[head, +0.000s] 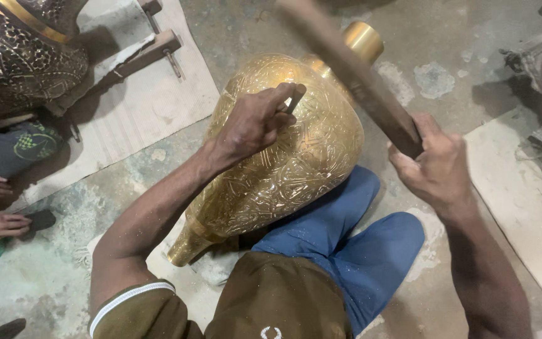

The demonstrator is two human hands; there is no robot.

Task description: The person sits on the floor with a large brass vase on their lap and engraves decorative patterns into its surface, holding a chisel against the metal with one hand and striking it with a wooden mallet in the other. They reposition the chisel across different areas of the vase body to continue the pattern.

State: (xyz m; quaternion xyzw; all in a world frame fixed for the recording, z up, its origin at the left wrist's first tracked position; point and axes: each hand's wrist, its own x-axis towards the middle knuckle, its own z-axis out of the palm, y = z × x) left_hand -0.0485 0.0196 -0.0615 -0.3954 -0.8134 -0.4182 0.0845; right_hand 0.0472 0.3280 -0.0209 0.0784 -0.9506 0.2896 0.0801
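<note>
Vase of engraved brass lay across the lap. Left hand pinched a chisel against it; right hand gripped a raised wooden mallet

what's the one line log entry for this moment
left hand: holds chisel on brass vase | right hand: grips wooden mallet raised

The vase is bright gold, its whole body engraved with fine zigzag lines and dense ornament, while its neck is plain polished gold. A second vessel is dark brown with golden patterning and a gold band. The trousers are blue, the shirt olive-brown with white-trimmed sleeve
</note>
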